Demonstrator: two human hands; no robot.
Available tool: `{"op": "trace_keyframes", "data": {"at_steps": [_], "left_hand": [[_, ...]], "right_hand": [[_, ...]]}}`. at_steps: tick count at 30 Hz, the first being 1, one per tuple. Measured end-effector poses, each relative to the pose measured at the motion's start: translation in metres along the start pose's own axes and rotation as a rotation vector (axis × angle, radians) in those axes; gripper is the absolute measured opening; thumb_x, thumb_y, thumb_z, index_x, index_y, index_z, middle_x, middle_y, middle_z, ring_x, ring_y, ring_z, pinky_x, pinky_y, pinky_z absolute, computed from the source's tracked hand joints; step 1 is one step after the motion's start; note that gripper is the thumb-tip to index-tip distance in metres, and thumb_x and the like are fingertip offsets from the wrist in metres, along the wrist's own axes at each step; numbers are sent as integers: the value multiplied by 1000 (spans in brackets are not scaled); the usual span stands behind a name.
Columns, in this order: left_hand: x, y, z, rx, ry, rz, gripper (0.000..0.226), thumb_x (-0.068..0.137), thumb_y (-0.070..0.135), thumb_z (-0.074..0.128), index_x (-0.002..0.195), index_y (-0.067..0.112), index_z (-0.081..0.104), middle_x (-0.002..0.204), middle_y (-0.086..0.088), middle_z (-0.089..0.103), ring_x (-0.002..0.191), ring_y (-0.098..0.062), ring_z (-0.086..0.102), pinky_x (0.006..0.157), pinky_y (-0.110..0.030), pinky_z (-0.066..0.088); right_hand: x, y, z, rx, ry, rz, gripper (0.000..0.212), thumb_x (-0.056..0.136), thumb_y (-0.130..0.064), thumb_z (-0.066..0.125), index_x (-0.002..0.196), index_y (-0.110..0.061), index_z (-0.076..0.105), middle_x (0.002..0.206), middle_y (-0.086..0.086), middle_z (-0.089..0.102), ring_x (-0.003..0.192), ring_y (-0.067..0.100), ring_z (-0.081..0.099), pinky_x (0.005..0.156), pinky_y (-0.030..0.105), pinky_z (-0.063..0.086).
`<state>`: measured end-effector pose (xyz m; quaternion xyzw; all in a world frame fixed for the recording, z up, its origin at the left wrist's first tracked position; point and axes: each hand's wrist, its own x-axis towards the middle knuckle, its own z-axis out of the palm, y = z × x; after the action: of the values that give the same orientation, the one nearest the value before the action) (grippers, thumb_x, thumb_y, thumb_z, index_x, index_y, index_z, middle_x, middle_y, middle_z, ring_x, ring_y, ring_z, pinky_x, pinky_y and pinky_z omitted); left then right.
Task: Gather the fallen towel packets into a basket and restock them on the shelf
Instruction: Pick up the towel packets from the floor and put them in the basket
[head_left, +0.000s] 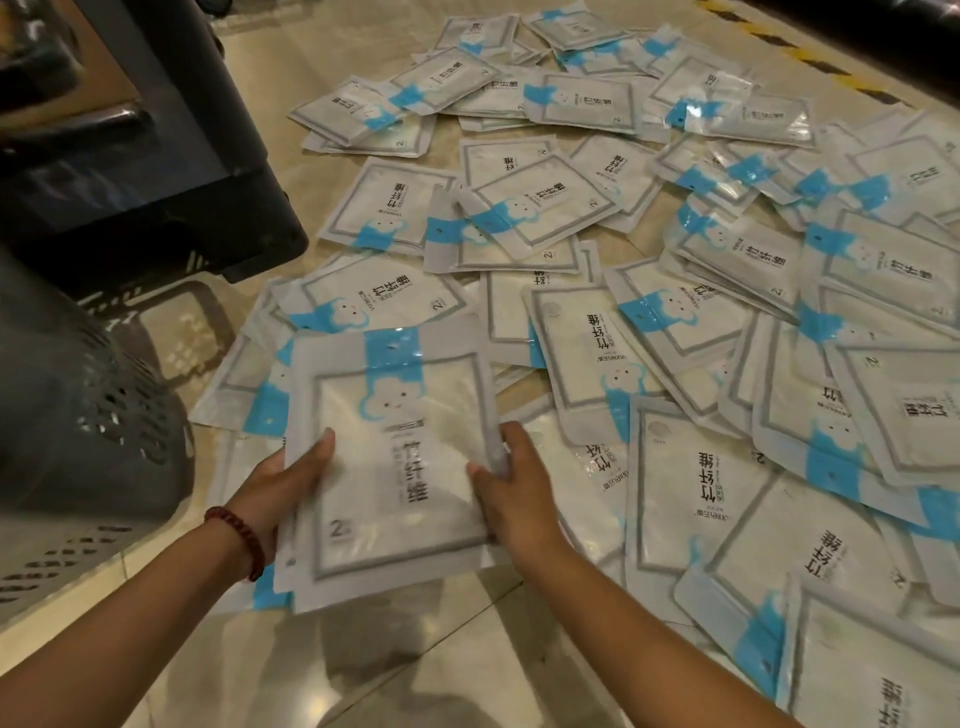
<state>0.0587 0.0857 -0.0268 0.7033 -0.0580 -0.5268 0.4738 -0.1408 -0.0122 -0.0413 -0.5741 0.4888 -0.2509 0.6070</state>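
Note:
A small stack of white towel packets (395, 457) with blue tops and a cloud face is held just above the floor at lower centre. My left hand (283, 483) grips its left edge, thumb on top; a red bead bracelet circles that wrist. My right hand (514, 488) clasps the right edge. Several more loose packets (701, 291) lie scattered and overlapping across the tiled floor ahead and to the right. A grey perforated plastic basket (88, 426) stands at the left, close beside my left forearm.
A dark shelf base (171, 171) rises at the upper left, behind the basket. Glossy beige floor tiles (415, 654) show in front of me. A yellow-and-black striped strip (810, 57) runs along the far upper right.

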Motion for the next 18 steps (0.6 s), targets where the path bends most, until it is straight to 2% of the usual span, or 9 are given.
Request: {"op": "trace_keyframes", "data": {"at_steps": [3,5,7,8,11,13,15,16,18], "left_hand": [[-3,1,3,-12,-19,12,46,63,16,74,107,7,64,91,-15,73,78,-30,71,54,-34,57],[-5,1,7,-3,1,36,40,63,9,74,102,7,65,84,-13,74,71,-28,72,50,-32,56],[-6,0,12,0,24,74,34,64,6,74,97,7,65,78,-11,74,66,-24,71,46,-29,54],[-5,0,15,6,37,94,35,64,6,74,97,7,64,76,-9,74,64,-23,71,45,-28,53],[-2,0,23,14,86,117,38,62,7,77,97,8,63,73,-7,73,61,-21,71,44,-27,53],[0,0,26,20,115,127,36,65,6,77,97,9,62,75,-8,73,59,-18,70,42,-27,53],[3,0,27,8,132,138,32,68,4,76,97,10,62,78,-8,72,58,-17,70,42,-25,52],[4,0,27,-1,133,140,31,69,3,75,97,10,63,76,-7,72,58,-16,70,43,-25,52],[5,0,26,-1,130,147,31,68,4,75,96,10,63,71,-4,73,59,-17,70,43,-25,52]], "right_hand": [[-6,11,15,61,-112,76,23,93,-8,52,113,-16,46,96,-4,56,84,10,57,65,19,50],[-4,17,11,55,-127,152,13,92,-6,53,101,-13,47,86,-2,53,77,11,53,64,18,46],[-1,26,-4,-19,-59,165,14,88,-4,55,82,-15,48,75,-1,49,70,13,47,64,20,41],[1,31,-14,-69,-4,168,15,86,-4,55,79,-16,50,73,-2,50,69,13,48,63,19,41],[10,40,-49,-170,193,204,9,86,-9,58,87,-17,54,79,-6,56,77,13,54,62,17,41],[23,45,-72,-161,302,315,11,86,-16,63,86,-16,53,78,-1,55,76,16,52,61,20,37],[37,44,-86,-24,387,493,22,83,-20,69,72,-10,52,73,8,54,67,19,50,60,24,40],[43,42,-90,143,437,580,24,81,-19,72,71,-7,54,71,11,56,64,20,52,62,27,43],[52,34,-91,550,498,679,23,78,-12,76,88,0,59,80,15,62,72,23,61,70,30,52]]}}
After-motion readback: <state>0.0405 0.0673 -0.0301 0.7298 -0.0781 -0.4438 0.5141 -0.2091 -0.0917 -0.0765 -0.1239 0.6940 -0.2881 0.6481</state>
